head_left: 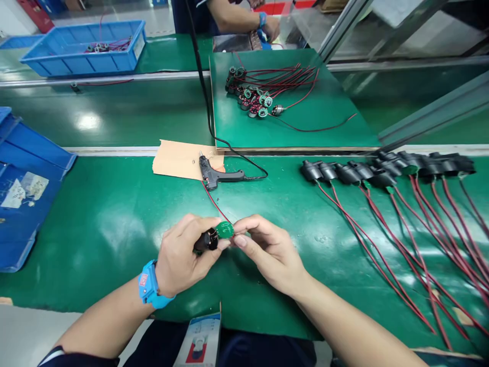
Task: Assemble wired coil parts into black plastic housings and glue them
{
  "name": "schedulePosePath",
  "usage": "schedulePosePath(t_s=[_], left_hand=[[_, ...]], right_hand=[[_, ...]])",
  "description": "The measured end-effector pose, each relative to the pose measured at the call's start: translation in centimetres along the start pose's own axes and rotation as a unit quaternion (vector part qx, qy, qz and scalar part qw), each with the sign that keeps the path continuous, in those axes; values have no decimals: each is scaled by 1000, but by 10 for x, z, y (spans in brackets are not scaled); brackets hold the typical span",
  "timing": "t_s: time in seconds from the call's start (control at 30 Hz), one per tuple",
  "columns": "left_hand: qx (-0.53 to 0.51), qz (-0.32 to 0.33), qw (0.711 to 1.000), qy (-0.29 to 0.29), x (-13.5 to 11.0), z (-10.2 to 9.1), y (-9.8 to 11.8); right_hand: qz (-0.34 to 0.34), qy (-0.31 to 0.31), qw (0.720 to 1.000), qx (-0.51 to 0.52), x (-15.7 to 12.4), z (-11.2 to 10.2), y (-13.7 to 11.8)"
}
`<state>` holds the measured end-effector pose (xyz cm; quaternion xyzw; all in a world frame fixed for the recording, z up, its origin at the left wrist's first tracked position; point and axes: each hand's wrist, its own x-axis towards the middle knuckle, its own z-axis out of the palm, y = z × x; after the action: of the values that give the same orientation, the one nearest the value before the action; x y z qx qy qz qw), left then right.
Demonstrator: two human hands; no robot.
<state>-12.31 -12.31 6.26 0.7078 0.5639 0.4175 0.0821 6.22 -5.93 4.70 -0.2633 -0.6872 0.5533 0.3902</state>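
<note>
My left hand (pixel 181 252), with a blue wrist strap (pixel 148 285), is closed around a black cylindrical housing (pixel 207 240). A round green circuit board (pixel 225 229) stands at the housing's open end, tilted toward me. The thumb and fingertips of my right hand (pixel 267 250) pinch at the board's right edge, where a red wire (pixel 214 203) runs off up and left. Whether the fingers grip the board's rim or the wire is partly hidden. Beyond my hands, a black glue gun (pixel 219 175) lies with its nozzle on a piece of cardboard (pixel 171 160).
Several black housings (pixel 347 173) with red wires lie on the right. Small wired motors (pixel 252 99) are heaped on a raised green board (pixel 290 132). Blue bins (pixel 87 61) stand at the left and back left. Across the bench, a co-worker's arm (pixel 237 20) shows. A black cord (pixel 202 76) hangs down.
</note>
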Motion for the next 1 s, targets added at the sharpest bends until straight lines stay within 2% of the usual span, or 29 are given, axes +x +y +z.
schedulePosePath(t_s=[0.1, 0.2, 0.37, 0.57, 0.83, 0.93, 1.0], left_hand=[[-31, 20, 999, -21, 0, 2, -1], [-76, 83, 994, -15, -2, 5, -5], [-22, 123, 992, -28, -4, 6, -11], [-7, 149, 989, 9, 1, 2, -8], [-19, 115, 993, 33, -1, 9, -6], [7, 93, 994, 47, -4, 12, -7], [24, 84, 995, 51, -6, 13, -8]], right_hand=[[-37, 62, 995, -66, 0, -2, -3], [-73, 88, 986, -119, -1, -4, -10], [-88, 84, 980, -155, -2, -6, -18], [-69, 69, 985, -141, -3, -6, -21], [-71, 60, 984, -150, -4, -6, -23], [-99, 59, 979, -170, -4, -8, -24], [-142, 58, 968, -197, -4, -8, -24]])
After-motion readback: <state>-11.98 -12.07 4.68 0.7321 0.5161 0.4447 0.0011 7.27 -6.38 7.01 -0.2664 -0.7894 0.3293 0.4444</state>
